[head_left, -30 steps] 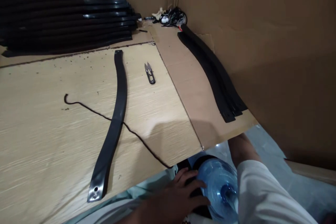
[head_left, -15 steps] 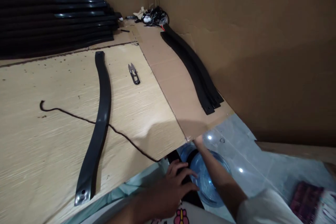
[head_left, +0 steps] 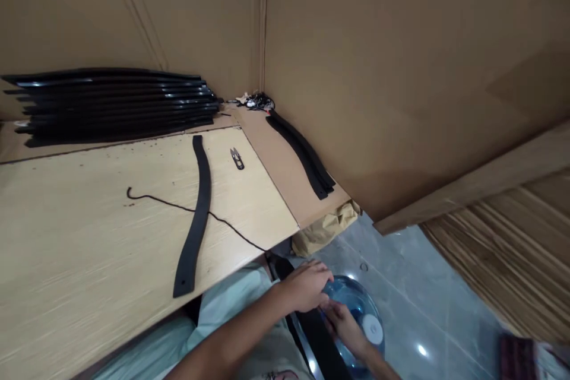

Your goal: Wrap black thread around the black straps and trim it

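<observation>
A long black curved strip [head_left: 320, 341] lies slanting across my lap, past the table's edge. My left hand [head_left: 307, 286] is over it, fingers curled down around its far edge. Close against those fingertips is my right hand [head_left: 345, 323], closed in a pinch; what it holds is hidden. A thin dark cord [head_left: 240, 234] runs across the table to its front edge, near the strip's upper end. It passes under another black curved strip [head_left: 202, 202] with a hole at its near end. Small thread snips [head_left: 237, 159] lie to the right of that strip.
A pile of black strips [head_left: 120, 104] lies at the back left. Several more strips [head_left: 303, 154] rest on cardboard along the right wall. A tangle of small scraps [head_left: 256, 101] sits in the corner. Below are a blue water bottle [head_left: 376, 297] and brown paper [head_left: 329, 228].
My right hand has come up from below the table corner to meet my left hand. The left hand has closed over the strip on my lap. The view has tilted upward.
</observation>
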### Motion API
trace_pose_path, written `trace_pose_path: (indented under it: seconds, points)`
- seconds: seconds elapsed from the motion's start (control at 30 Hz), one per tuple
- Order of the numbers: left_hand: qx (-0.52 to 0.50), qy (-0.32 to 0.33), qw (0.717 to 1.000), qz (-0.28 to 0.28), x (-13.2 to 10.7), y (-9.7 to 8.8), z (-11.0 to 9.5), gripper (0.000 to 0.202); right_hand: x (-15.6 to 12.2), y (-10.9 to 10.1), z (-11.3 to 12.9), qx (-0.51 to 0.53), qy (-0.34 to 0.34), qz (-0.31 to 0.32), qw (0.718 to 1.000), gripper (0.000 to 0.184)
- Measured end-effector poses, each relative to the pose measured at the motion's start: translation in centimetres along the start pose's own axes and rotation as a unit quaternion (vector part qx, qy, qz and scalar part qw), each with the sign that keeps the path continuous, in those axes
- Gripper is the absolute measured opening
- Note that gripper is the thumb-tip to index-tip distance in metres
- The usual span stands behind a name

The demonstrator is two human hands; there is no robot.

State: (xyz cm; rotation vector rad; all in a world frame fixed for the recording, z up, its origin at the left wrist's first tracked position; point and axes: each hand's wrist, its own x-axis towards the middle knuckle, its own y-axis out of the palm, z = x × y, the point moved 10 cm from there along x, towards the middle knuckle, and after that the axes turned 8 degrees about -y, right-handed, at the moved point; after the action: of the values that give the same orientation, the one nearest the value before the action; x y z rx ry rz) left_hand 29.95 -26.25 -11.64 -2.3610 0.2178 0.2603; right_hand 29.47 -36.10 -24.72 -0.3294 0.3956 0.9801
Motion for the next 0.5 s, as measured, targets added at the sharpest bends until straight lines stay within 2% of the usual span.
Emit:
trace_pose_path:
  seconds: [0.1, 0.2, 0.27, 0.33, 0.4, 0.43, 0.47, 0.5]
  points:
    - [0.068, 0.017, 0.996, 0.06, 0.6, 2.5, -1.5, 0.037, -2.8, -1.9, 1.6, 0.051, -0.004, -0.033, 0.998, 0.06]
    - [0.073, 0.043, 0.995, 0.057, 0.3, 2.5, -3.4, 0.023, -4.8, -3.1, 4.9, 0.143, -0.033, -0.072, 0.987, 0.053]
    - [0.076, 0.066, 0.994, 0.03, 0.0, 1.3, -4.3, 0.021, -5.6, -3.5, 7.1, 0.162, -0.053, -0.079, 0.982, 0.052]
    - [0.087, 0.079, 0.993, 0.007, -0.3, -0.4, -4.1, 0.02, -6.2, -4.0, 8.4, 0.156, -0.052, -0.065, 0.984, 0.055]
    - [0.1, 0.077, 0.992, -0.019, -0.4, -2.4, -3.0, 0.015, -6.8, -4.6, 8.6, 0.109, -0.022, -0.015, 0.994, 0.054]
    - [0.107, 0.071, 0.991, -0.036, -0.4, -3.6, -2.1, 0.013, -7.2, -4.9, 8.4, 0.069, 0.004, 0.03, 0.997, 0.051]
    - [0.113, 0.056, 0.99, -0.063, -0.3, -4.9, -1.1, 0.015, -7.8, -5.2, 8.0, 0.024, 0.038, 0.082, 0.996, 0.05]
    - [0.118, 0.044, 0.988, -0.094, -0.3, -6.2, -0.3, 0.018, -8.3, -6.1, 8.0, 0.009, 0.06, 0.102, 0.993, 0.049]
